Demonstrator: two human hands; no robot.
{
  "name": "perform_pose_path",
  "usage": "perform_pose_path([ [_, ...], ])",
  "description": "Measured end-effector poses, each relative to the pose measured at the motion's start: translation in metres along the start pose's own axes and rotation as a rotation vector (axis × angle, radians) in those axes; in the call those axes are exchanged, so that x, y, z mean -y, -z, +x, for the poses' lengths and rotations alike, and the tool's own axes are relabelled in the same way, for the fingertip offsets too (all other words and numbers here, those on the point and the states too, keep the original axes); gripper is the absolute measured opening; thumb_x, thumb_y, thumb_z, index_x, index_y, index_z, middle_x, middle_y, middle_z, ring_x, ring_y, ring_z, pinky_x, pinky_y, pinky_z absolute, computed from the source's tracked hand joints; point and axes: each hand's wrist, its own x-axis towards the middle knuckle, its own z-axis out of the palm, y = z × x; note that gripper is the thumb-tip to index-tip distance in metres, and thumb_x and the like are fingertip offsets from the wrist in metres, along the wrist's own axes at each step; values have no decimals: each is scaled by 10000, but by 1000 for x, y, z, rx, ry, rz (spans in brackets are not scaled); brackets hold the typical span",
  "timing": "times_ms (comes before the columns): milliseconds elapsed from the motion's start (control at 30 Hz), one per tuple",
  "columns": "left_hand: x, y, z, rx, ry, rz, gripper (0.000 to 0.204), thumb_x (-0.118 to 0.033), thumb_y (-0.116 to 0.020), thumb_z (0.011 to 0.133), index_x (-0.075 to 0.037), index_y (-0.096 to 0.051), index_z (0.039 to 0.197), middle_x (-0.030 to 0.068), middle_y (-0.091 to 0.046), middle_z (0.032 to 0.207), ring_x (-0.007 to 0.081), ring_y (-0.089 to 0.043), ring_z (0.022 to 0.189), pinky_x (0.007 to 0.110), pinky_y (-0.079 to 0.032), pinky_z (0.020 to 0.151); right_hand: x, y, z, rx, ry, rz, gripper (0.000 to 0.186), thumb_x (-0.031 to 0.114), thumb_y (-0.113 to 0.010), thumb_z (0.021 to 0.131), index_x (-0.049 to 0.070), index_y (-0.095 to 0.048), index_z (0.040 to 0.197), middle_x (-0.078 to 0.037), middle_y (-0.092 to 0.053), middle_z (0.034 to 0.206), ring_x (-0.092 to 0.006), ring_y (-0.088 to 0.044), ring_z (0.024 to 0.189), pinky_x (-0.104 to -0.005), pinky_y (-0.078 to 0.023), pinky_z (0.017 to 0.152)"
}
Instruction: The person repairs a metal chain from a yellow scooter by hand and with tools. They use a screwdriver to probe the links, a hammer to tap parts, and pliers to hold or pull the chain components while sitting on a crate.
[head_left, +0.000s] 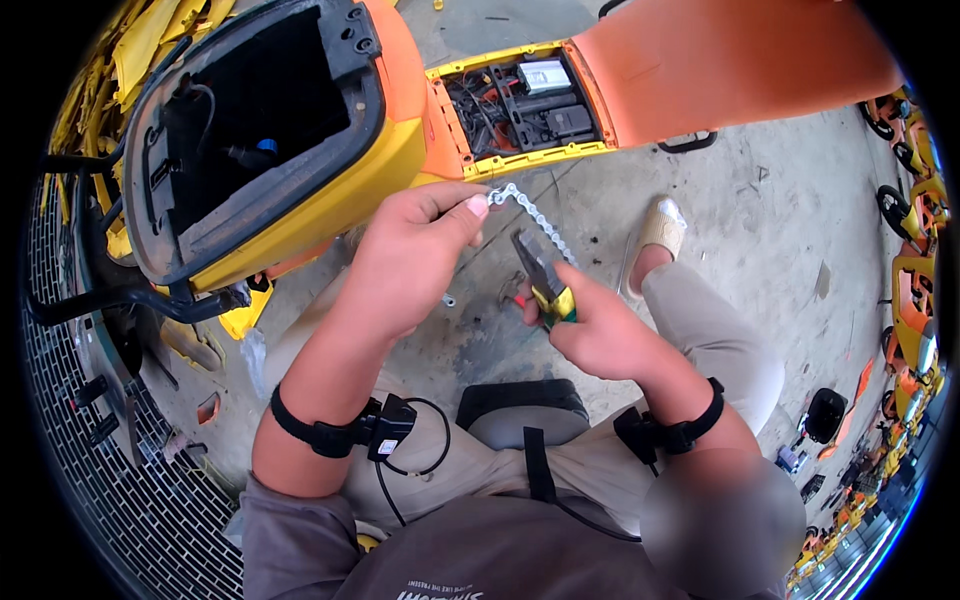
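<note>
A silver roller chain [541, 222] is pinched at one end between the thumb and fingers of my left hand [425, 240]. From there it bends and slants down to the right, passing out of sight behind my right hand [598, 325]. My right hand is closed around pliers [543, 278] with dark metal jaws and yellow-and-green grips. The jaws point up and left, just below the chain; I cannot tell whether they touch it. Under my left hand, a small silver piece like a chain end [448, 300] shows against the floor.
A yellow-and-orange scooter body [300, 225] stands ahead at the left. Its compartment [520, 105] shows wiring and black modules, beside a large orange panel [740, 70]. Yellow scrap panels [150, 45] are piled far left. Several scooters [912, 290] line the right side. My slippered foot [661, 235] rests on the concrete.
</note>
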Motion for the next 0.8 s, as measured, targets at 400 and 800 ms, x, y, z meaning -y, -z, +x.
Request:
perform_pose_path([
  [400, 3, -7, 1, 55, 127, -114, 259, -177, -606, 1003, 14, -696, 1153, -24, -589, 821, 33, -443, 629, 205, -349, 543, 23, 2, 4, 10, -130, 92, 481, -106, -474, 740, 23, -545, 1198, -66, -616, 1007, -169, -578, 969, -303, -480, 844],
  [800, 6, -13, -1, 39, 35, 53, 268, -154, -585, 1006, 46, -695, 1148, -17, -597, 820, 62, -502, 744, 247, -426, 671, 19, 3, 2, -11, -110, 84, 505, -105, -470, 740, 33, -535, 1222, -60, -608, 1020, -157, -560, 942, -292, -473, 820],
])
